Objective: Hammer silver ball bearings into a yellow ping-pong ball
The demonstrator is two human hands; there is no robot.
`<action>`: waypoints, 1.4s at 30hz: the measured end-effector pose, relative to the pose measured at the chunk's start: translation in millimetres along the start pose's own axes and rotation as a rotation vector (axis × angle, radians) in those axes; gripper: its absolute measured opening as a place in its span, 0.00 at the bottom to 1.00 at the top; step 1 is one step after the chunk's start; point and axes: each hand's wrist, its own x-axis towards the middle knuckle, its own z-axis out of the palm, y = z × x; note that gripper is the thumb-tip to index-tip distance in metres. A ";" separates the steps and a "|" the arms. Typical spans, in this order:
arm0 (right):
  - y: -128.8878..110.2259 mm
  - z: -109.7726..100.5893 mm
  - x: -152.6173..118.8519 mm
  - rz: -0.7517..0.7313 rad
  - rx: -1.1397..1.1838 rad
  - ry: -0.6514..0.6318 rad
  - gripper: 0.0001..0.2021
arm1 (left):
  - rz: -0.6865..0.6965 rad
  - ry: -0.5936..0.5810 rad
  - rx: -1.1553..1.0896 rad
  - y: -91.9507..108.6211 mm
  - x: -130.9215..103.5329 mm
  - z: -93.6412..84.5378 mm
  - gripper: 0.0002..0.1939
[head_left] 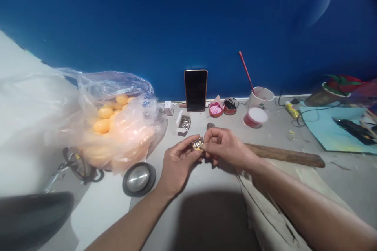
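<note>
One studded ball point(197, 144), its decorated face toward the viewer, shows no clear long axis; it looks roundish, yellow, dotted with shiny silvery bumps. It is held above the table point(200, 122). The left hand point(180, 159) grips it between thumb and fingers; the right hand point(226, 147) curls at its right side, its exact hold unclear.

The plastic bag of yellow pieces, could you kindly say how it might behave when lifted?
The plastic bag would probably sag and flop, looking thin and crumpled. The yellow pieces inside may roll about, being smooth and rounded.
</note>
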 end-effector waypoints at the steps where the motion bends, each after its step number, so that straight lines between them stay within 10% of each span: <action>1: -0.5 0.0 0.2 0.002 0.016 0.001 0.15 | -0.014 -0.007 -0.033 -0.7 0.3 -0.1 0.28; 8: -1.4 -7.3 5.2 -0.075 0.233 -0.005 0.19 | -0.094 -0.079 -0.296 -4.6 3.3 -0.7 0.23; 23: -23.3 -34.4 -6.4 -0.108 -1.258 0.208 0.10 | -0.040 0.006 -0.222 -5.1 5.3 -3.8 0.16; 29: -22.2 -36.7 -5.4 -0.035 -1.477 0.038 0.13 | 0.027 -0.035 -0.091 -6.6 5.6 -8.8 0.13; 42: -17.9 -21.1 -7.8 -0.044 -1.589 0.113 0.10 | 0.078 0.074 0.113 -7.3 5.3 -5.5 0.24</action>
